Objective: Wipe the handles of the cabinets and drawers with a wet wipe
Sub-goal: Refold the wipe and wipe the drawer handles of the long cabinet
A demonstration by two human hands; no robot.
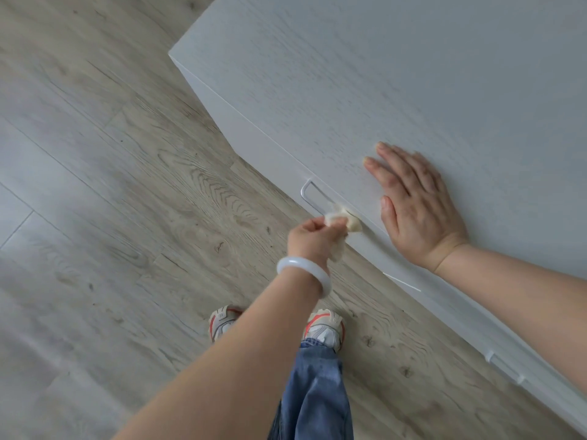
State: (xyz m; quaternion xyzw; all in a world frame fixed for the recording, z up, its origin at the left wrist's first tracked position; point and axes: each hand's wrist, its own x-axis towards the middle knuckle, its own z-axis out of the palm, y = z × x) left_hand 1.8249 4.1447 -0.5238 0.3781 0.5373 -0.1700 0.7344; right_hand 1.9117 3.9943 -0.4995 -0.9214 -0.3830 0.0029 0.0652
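Two sneakers (324, 328) below, second handle (505, 368) apart

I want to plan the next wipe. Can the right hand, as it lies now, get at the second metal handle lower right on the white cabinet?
Probably yes. The right hand lies flat on the white cabinet top, holding nothing, and nothing stands between it and the second metal handle.

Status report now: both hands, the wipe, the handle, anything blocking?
Left hand grips wet wipe, on right end of handle. Right hand flat on cabinet top. Second handle untouched. Nothing blocking.
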